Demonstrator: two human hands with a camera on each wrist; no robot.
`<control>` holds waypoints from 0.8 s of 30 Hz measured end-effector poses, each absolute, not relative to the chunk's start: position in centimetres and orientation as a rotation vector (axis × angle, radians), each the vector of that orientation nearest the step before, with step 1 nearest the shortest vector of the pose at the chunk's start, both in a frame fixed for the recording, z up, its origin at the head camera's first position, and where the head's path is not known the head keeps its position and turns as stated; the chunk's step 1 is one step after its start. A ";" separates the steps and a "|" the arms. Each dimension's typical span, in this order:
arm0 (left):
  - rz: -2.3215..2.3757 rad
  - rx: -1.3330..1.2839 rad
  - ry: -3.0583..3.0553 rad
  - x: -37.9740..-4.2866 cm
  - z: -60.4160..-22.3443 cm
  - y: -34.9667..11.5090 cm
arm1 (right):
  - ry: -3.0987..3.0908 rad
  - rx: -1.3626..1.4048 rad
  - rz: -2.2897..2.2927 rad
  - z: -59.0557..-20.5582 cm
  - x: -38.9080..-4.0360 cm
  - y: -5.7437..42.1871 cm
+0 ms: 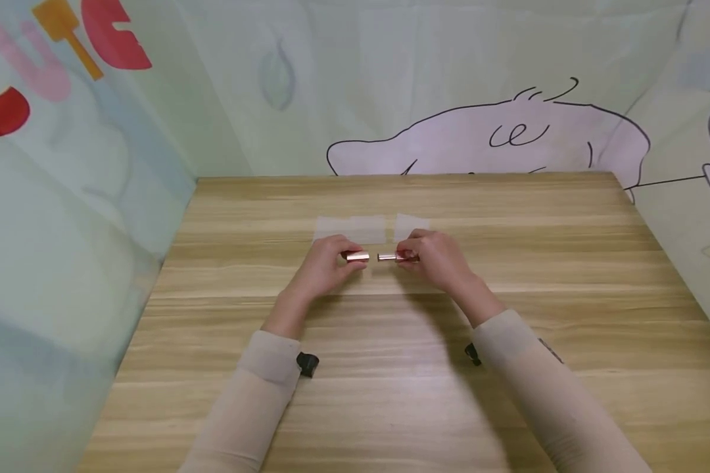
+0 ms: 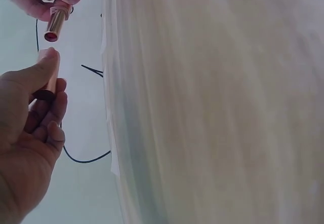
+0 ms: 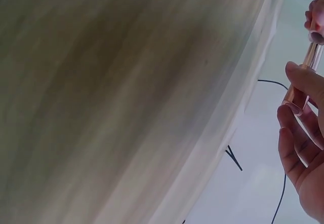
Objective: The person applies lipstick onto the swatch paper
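Note:
In the head view, my left hand (image 1: 322, 268) pinches a shiny rose-gold lipstick cap (image 1: 357, 257) between thumb and fingers. Facing it across a small gap, my right hand (image 1: 442, 259) grips the lower part of a lipstick (image 1: 386, 257), its slim metallic inner tube pointing left. The two pieces are roughly in line and apart, held above the table. The left wrist view shows a dark red tip just inside the mouth of the lipstick (image 2: 54, 23). From the right wrist, the lipstick (image 3: 311, 57) appears between thumb and fingers, with the cap's dark opening close by.
Thin whitish sheets lie on the wooden table (image 1: 355, 394) just beyond the hands: a wide one (image 1: 363, 228) on the left, a smaller one (image 1: 412, 225) on the right. A printed cloth (image 1: 225, 85) hangs behind the table. Black pieces (image 1: 308, 364) show at both cuffs.

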State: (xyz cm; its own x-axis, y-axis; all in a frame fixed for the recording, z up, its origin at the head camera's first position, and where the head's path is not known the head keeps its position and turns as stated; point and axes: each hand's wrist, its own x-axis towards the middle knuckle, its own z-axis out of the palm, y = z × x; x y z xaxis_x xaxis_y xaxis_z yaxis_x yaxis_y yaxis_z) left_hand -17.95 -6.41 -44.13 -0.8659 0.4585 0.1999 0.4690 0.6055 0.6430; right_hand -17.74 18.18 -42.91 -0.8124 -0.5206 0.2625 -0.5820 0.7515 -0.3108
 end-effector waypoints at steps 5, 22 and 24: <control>-1.171 -0.789 -2.826 -17.9 -44.0 -6.4 | -2.768 0.887 0.582 -42.9 -17.8 18.1; -1.246 -0.687 -2.829 -17.5 -44.1 -6.9 | -2.749 0.839 0.620 -42.8 -17.9 18.0; -1.245 -0.678 -2.825 -17.5 -44.1 -7.0 | -2.749 0.831 0.626 -42.8 -17.9 18.0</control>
